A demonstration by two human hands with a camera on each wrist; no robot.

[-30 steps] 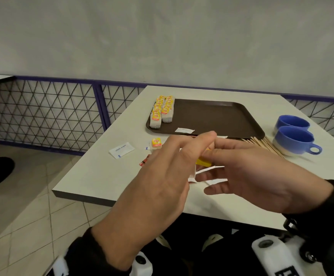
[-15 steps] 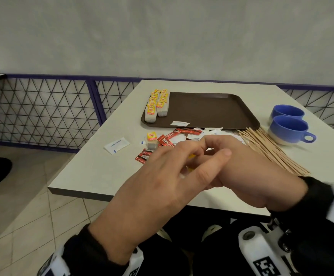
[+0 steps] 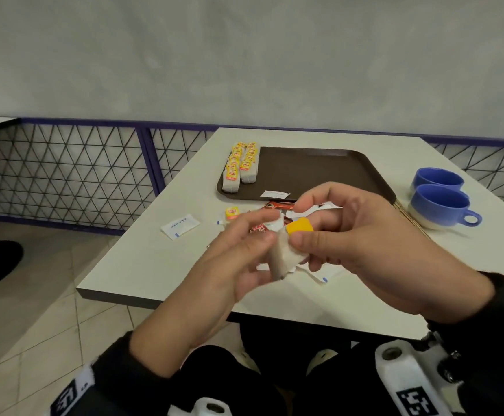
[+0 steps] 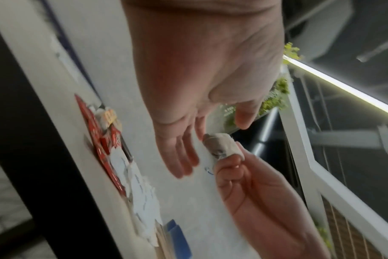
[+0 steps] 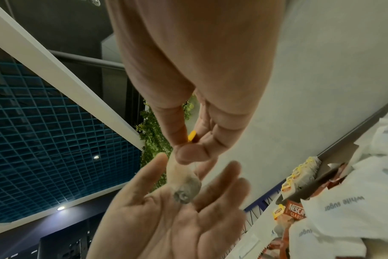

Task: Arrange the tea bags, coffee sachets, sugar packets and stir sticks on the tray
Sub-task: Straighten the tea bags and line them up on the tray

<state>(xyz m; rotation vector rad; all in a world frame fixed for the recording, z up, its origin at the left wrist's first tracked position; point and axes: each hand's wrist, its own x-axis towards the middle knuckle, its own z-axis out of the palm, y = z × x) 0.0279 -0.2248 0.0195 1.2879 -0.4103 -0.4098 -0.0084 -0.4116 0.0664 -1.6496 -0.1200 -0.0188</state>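
Observation:
My right hand (image 3: pixel 304 240) pinches a white tea bag (image 3: pixel 280 256) with a yellow tag (image 3: pixel 299 226), above the near part of the table. My left hand (image 3: pixel 244 244) lies open beside and under the bag, fingers straight; the right wrist view shows the tea bag (image 5: pixel 185 189) hanging over the left palm (image 5: pixel 177 219). The brown tray (image 3: pixel 319 172) holds two rows of tea bags (image 3: pixel 240 166) at its left edge and one sugar packet (image 3: pixel 274 194). Red coffee sachets (image 3: pixel 277 205), a loose tea bag (image 3: pixel 232 213) and a sugar packet (image 3: pixel 180 226) lie on the table. The stir sticks (image 3: pixel 410 217) are mostly hidden behind my right hand.
Two blue cups (image 3: pixel 440 205) stand right of the tray. More white sugar packets (image 3: pixel 319 276) lie under my hands. A purple mesh railing (image 3: pixel 64 175) runs behind the table's left side, with tiled floor below.
My hands were closed together around the tea bag; now they have risen and parted. The right hand holds the bag up and the left hand has opened beside it.

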